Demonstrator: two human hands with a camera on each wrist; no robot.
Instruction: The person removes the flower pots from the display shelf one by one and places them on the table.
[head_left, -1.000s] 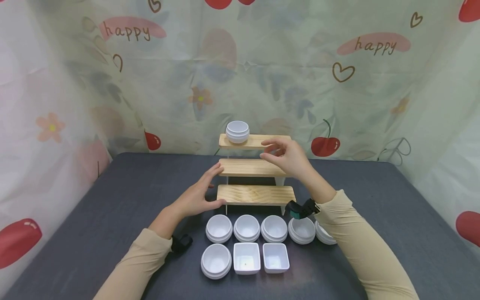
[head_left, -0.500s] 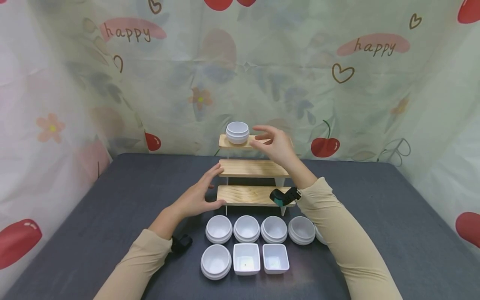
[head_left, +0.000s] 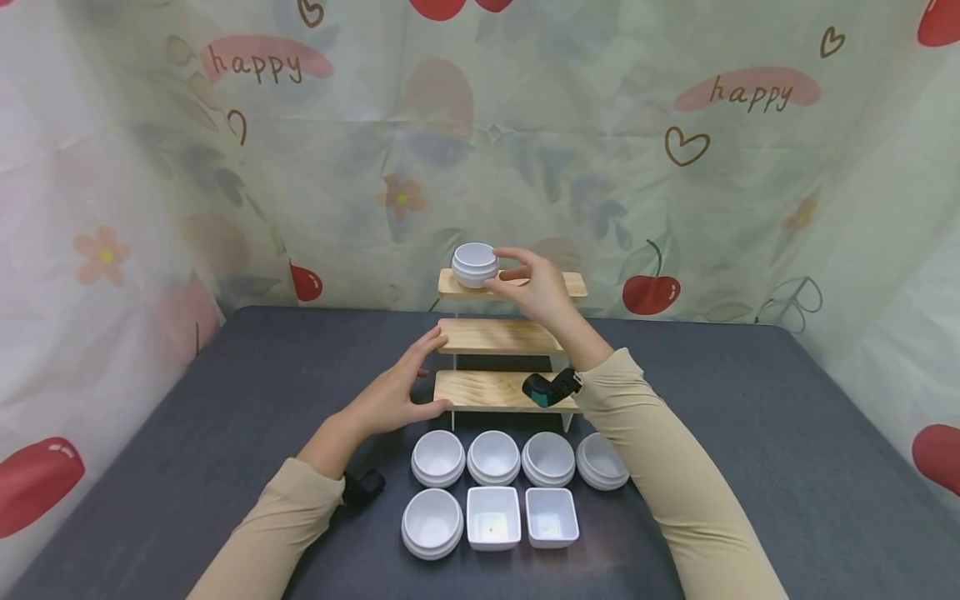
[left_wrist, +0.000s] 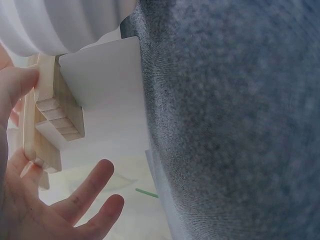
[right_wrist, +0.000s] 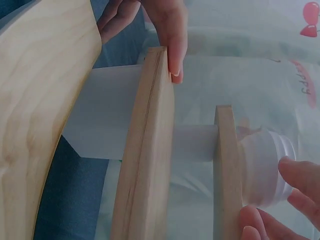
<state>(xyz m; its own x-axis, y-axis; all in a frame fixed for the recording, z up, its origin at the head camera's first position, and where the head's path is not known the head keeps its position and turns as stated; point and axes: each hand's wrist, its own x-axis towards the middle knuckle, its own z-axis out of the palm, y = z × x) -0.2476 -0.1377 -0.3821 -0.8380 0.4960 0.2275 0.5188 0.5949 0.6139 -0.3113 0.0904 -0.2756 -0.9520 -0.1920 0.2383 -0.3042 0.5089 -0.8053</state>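
In the head view a three-tier stand with wooden shelves (head_left: 498, 335) stands near the middle of the table. A round white bowl (head_left: 475, 265) sits at the left end of its top shelf (head_left: 564, 285). My right hand (head_left: 538, 292) is at the bowl's right side, one fingertip touching near the rim and the thumb low by the shelf. In the right wrist view the bowl (right_wrist: 265, 167) rests against the shelf beside my fingertips. My left hand (head_left: 392, 390) rests on the stand's left side, its thumb on the bottom shelf (head_left: 513, 390) and fingers at the middle shelf.
In front of the stand is a row of round white bowls (head_left: 494, 457). Nearer are another round bowl (head_left: 432, 523) and two square white bowls (head_left: 493, 517) (head_left: 552, 517). A dark cloth covers the table (head_left: 750, 417). Behind hangs a printed curtain (head_left: 570, 183).
My right hand has moved left along the top shelf until its fingertips reach the bowl. The left hand and the stand have stayed in place.
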